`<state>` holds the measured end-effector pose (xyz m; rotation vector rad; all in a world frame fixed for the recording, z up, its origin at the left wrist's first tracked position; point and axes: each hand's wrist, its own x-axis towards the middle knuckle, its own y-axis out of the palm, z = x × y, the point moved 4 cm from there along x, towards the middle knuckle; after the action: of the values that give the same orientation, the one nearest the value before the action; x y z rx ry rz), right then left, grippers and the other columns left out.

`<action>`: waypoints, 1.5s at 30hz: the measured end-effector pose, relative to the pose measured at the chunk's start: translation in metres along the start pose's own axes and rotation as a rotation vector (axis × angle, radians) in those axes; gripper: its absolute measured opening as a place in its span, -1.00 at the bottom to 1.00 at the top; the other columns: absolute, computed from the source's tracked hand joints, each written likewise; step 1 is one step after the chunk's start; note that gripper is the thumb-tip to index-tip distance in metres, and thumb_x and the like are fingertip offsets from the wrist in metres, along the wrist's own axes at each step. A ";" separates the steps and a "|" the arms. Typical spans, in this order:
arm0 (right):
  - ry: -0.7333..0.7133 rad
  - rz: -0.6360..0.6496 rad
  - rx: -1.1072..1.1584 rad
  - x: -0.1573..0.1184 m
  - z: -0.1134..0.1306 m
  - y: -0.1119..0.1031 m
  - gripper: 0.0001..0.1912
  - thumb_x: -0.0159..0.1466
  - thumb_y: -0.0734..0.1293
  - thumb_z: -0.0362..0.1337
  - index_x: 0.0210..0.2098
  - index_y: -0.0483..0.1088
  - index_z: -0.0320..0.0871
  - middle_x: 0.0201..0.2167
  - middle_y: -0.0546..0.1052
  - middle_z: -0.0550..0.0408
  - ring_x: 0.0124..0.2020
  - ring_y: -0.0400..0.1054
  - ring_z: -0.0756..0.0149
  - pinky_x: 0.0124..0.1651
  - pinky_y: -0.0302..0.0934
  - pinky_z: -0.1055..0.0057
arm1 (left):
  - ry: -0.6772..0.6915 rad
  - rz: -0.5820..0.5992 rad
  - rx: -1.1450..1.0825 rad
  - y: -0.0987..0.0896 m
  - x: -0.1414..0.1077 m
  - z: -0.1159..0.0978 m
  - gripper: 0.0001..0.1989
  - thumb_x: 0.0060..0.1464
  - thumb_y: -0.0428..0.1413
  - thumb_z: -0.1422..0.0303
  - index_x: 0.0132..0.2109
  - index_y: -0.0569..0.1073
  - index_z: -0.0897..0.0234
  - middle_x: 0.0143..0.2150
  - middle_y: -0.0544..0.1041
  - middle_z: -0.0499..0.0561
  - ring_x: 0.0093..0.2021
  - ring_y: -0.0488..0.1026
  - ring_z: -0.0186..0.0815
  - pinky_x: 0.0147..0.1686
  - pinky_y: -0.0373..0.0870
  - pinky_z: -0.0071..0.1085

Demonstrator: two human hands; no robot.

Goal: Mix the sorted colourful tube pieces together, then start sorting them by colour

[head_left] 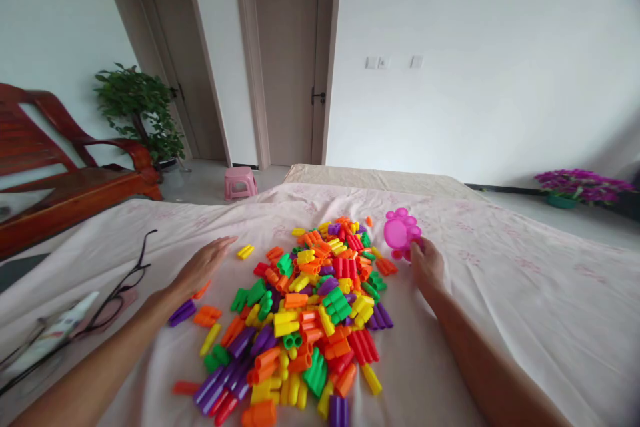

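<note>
Bright plastic pieces in red, orange, yellow, green and purple lie in a loose heap on a pale floral cloth, between two bare hands; many look like short tubes joined side by side.

The right hand is at the far right side of the heap, its grip closed on the near right edge of a pink flower-shaped dish; the left hand is at the heap's left, its grip released, fingers stretched out beside a small yellow piece; eyeglasses and a white tube lie farther left.

The pieces look light, stiff and hard to break; their smooth, rounded sides may slip or roll, so a thumb-and-finger pinch across the joined tubes seems surest; the dish looks thin, light and perhaps slightly flexible, best held by its scalloped rim; its weight cannot be told for certain.
</note>
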<state>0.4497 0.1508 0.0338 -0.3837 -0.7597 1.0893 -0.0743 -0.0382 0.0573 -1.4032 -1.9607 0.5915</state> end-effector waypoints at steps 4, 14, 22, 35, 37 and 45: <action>0.068 0.059 -0.100 0.008 -0.005 0.019 -0.55 0.21 0.10 -0.13 -0.14 0.49 -0.20 -0.32 0.55 -0.09 -0.35 0.36 0.17 -0.38 0.04 0.40 | -0.096 -0.027 -0.017 -0.008 -0.044 0.023 -0.40 0.19 -0.16 0.00 0.21 0.39 0.22 0.27 0.38 0.03 0.31 0.23 -0.20 0.33 0.03 -0.18; -0.052 0.079 -0.009 -0.007 -0.003 0.017 -0.58 0.20 0.11 -0.10 -0.23 0.48 -0.21 -0.42 0.52 -0.03 -0.40 0.32 0.22 -0.41 0.01 0.40 | -0.022 0.078 -0.347 0.100 0.045 -0.051 -0.38 0.13 -0.09 -0.07 0.01 0.56 0.30 0.10 0.54 0.12 0.17 0.40 -0.12 0.23 0.20 -0.22; -0.036 0.018 0.063 -0.009 -0.005 0.014 -0.58 0.19 0.10 -0.08 -0.25 0.47 -0.20 -0.42 0.53 -0.02 -0.40 0.34 0.20 -0.39 0.06 0.39 | 0.010 0.132 -0.466 0.130 0.113 -0.102 -0.17 0.14 -0.27 -0.17 0.17 0.41 0.44 0.13 0.49 0.33 0.13 0.44 -0.02 0.11 0.32 -0.11; 0.024 -0.043 0.126 -0.009 -0.010 0.015 -0.57 0.18 0.11 -0.10 -0.24 0.49 -0.22 -0.43 0.55 -0.03 -0.40 0.34 0.20 -0.38 0.08 0.41 | 0.791 0.363 0.298 0.052 -0.119 -0.142 -0.21 0.02 0.07 -0.12 0.36 0.14 -0.03 0.45 0.01 0.08 0.41 -0.05 0.08 0.35 -0.22 0.11; 0.028 -0.038 0.111 -0.009 -0.009 0.014 -0.57 0.18 0.10 -0.11 -0.25 0.49 -0.22 -0.43 0.55 -0.04 -0.40 0.33 0.20 -0.38 0.08 0.41 | 0.957 0.418 0.415 0.059 -0.151 -0.149 -0.23 0.02 0.10 -0.09 0.34 0.14 -0.09 0.45 0.02 0.09 0.39 -0.02 0.08 0.31 -0.24 0.21; 0.011 -0.042 0.118 -0.012 -0.007 0.011 -0.57 0.16 0.11 -0.12 -0.24 0.49 -0.23 -0.43 0.55 -0.04 -0.41 0.32 0.20 -0.38 0.08 0.41 | 1.033 0.262 0.526 0.097 -0.116 -0.161 -0.43 0.06 0.17 0.20 0.24 0.31 -0.04 0.42 0.10 0.09 0.39 -0.04 0.09 0.25 -0.30 0.34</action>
<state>0.4446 0.1456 0.0173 -0.2726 -0.6868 1.0863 0.1313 -0.1182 0.0744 -1.2409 -0.7463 0.3329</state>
